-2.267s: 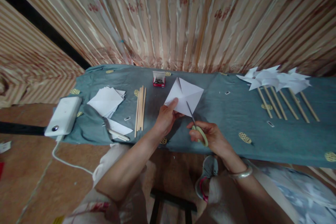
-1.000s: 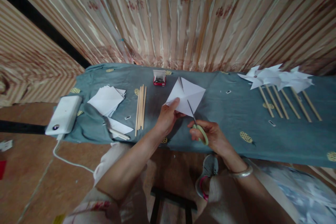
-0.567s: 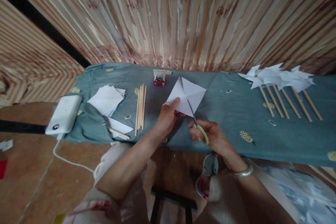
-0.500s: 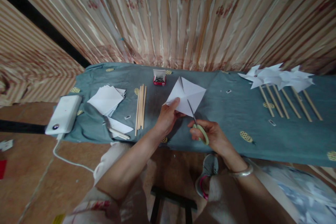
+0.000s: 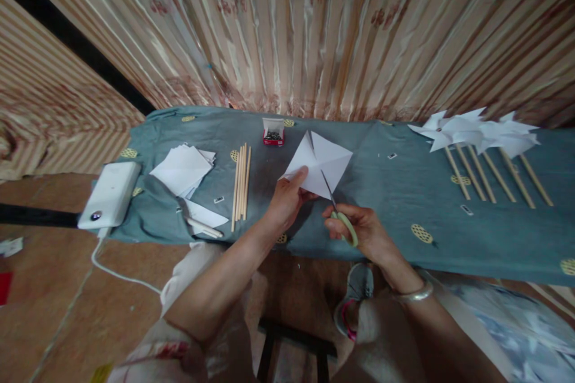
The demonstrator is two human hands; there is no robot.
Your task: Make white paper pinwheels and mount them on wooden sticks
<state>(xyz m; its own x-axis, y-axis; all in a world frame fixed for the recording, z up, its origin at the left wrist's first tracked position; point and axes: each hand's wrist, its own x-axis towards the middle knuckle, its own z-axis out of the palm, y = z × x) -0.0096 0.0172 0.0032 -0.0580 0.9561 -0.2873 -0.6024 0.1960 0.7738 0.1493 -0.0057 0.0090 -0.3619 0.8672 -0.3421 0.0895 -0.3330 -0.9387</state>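
In the head view, I see the left hand [image 5: 286,197] pinching a white paper square [image 5: 331,155] over the cloth [image 5: 381,191], while the right hand [image 5: 367,231] grips scissors [image 5: 347,223], a blade crossing the sheet's near corner. A red box [image 5: 273,139] sits beyond, sticks [image 5: 241,185] lie left, pinwheels [image 5: 478,133] far right.

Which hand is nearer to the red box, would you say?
Left. The left hand, holding the paper, is on the person's side of the box, slightly to its right; the right hand, holding the scissors, is farther right and closer to the person.
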